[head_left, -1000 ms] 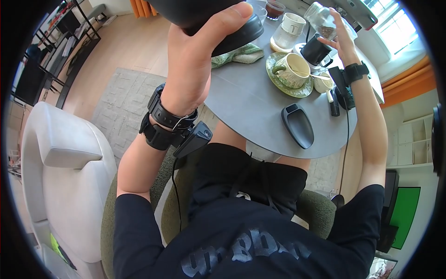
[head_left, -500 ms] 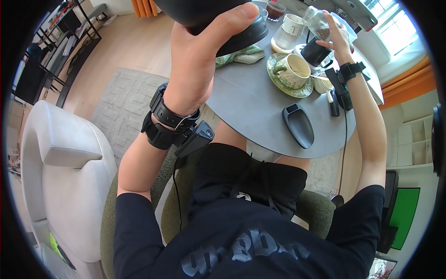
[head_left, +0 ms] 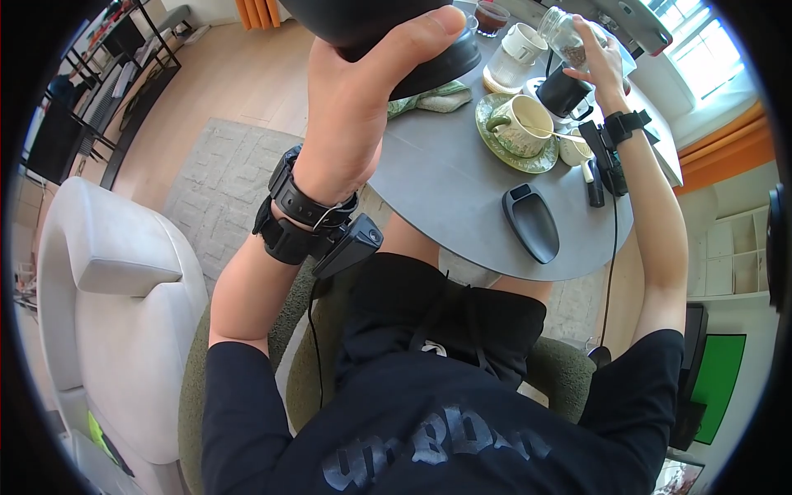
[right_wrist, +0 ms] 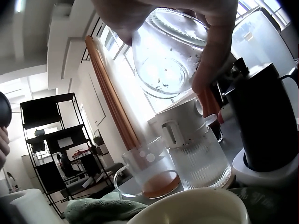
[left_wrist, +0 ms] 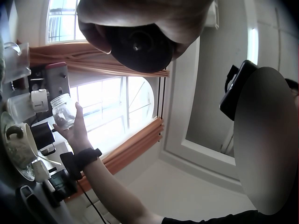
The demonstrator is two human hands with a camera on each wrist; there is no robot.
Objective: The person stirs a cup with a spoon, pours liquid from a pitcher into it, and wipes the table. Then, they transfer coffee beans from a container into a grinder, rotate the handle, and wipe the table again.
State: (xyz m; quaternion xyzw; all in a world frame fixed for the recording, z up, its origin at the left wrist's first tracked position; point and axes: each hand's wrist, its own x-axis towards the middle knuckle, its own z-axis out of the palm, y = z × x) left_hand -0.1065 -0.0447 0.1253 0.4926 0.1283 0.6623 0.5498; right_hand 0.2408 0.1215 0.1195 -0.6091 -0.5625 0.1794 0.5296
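Note:
My left hand [head_left: 351, 107] grips a black rounded object with a flared base [head_left: 441, 70], raised at the top of the head view and partly cut off. Its round underside [left_wrist: 140, 53] faces the left wrist camera, with a small metal spot in the middle. Over the table's far right, my right hand [head_left: 606, 70] holds a clear glass jar [head_left: 561, 35] tilted, its mouth toward the upper left. Brown bits lie in the jar, and some specks cling to the glass [right_wrist: 163, 70]. Just below that hand stands a black pitcher [head_left: 563, 92] on a white base [right_wrist: 268, 175].
A green-patterned cup [head_left: 521, 128] with a spoon sits on a saucer [head_left: 540, 165] on the grey table [head_left: 445, 198]. Around it are a ribbed glass with a white top [head_left: 507, 62], a green cloth [head_left: 441, 97], a small cup [head_left: 573, 148] and a black oblong tray [head_left: 532, 227].
My left hand has drifted slightly right with the black object. The jar in my right hand has shifted a little left and down.

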